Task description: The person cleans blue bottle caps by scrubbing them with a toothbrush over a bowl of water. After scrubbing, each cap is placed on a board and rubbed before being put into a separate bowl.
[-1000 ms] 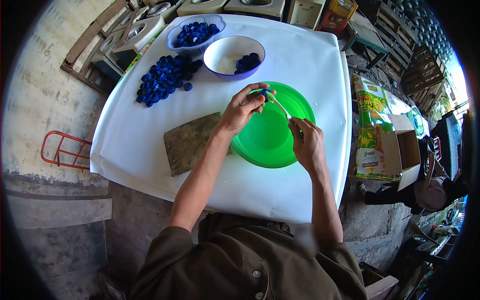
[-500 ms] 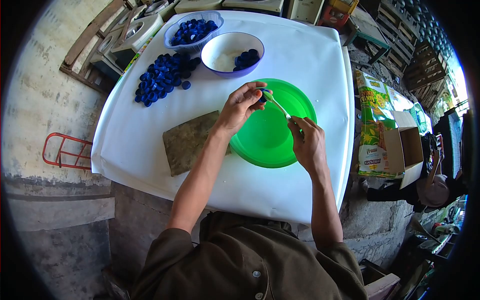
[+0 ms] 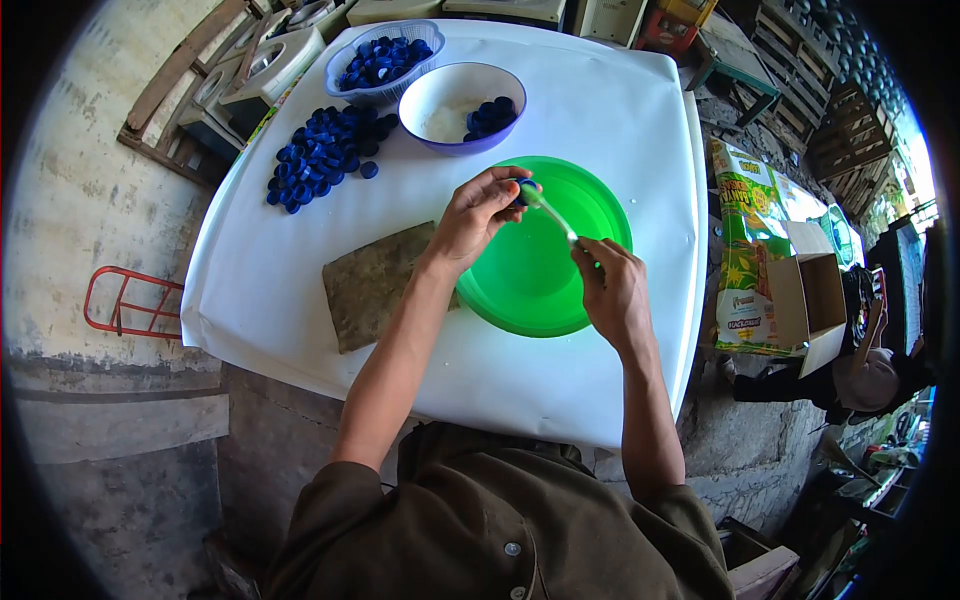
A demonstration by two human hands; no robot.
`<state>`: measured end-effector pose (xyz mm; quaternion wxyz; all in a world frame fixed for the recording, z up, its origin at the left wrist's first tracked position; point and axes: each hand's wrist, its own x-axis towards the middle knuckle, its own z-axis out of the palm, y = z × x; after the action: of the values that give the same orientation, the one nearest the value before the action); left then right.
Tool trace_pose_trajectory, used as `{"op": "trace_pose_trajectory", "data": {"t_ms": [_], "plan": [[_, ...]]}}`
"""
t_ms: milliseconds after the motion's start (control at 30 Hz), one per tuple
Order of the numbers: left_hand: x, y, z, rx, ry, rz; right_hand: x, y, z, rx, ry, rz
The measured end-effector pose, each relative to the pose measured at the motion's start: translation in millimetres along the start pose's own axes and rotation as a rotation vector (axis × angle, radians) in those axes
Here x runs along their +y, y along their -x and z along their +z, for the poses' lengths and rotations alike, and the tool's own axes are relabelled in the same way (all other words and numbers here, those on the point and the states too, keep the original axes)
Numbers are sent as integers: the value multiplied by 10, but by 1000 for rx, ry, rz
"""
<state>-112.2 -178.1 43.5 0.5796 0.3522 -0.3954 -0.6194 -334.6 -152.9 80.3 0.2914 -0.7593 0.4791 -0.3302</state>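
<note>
Item: blue bottle cap [image 3: 527, 190], held over the far rim of the green basin [image 3: 520, 290] — pinched between thumb and fingertips of the left hand [image 3: 478, 212]. Change against the pictures of a second and half a second ago: slight. The cap and both hands sit almost where they were; the right hand [image 3: 612, 285] has drawn a little nearer the basin's middle and the slim tool [image 3: 552, 213] it holds now lies a touch steeper, its far end at the cap's mouth. Judged from this, the work on this one cap is ongoing, not finished: the cap has not been set down, and the tool's tip remains at it. Left hand: closed on the cap, wrist bent back, forearm running up from the lower left across the brown pad [image 3: 375, 285] that lies on the white tabletop [image 3: 600, 110] just beside the basin. Right hand: closed around the near end of the tool, knuckles upward, fingers curled, forearm coming up from the lower right over the basin's near rim. Whether the tool's tip is inside the cap or only touching its edge cannot be told — too small. Adjacent stock: loose pile of blue caps [image 3: 320, 155] on the tabletop at far left; mesh basket [image 3: 340, 60] filled with caps behind it; purple bowl [image 3: 440, 85] with a few caps, between basket and basin.
</note>
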Motion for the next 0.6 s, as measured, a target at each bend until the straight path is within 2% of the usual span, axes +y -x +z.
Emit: {"op": "trace_pose_trajectory", "data": {"t_ms": [67,200,400,500,600], "plan": [[15,4,17,-10,23,9,33,-4,22,77,60,-24],[22,2,15,-32,98,27,-15,24,20,-41,-49,2],[-3,-14,-4,-37,74,24,-4,12,24,62,70,-22],[-19,-6,0,-14,65,25,-34,19,0,-75,-55,39],[10,15,52,15,27,27,13,-7,-26,-4,-45,24]]}}
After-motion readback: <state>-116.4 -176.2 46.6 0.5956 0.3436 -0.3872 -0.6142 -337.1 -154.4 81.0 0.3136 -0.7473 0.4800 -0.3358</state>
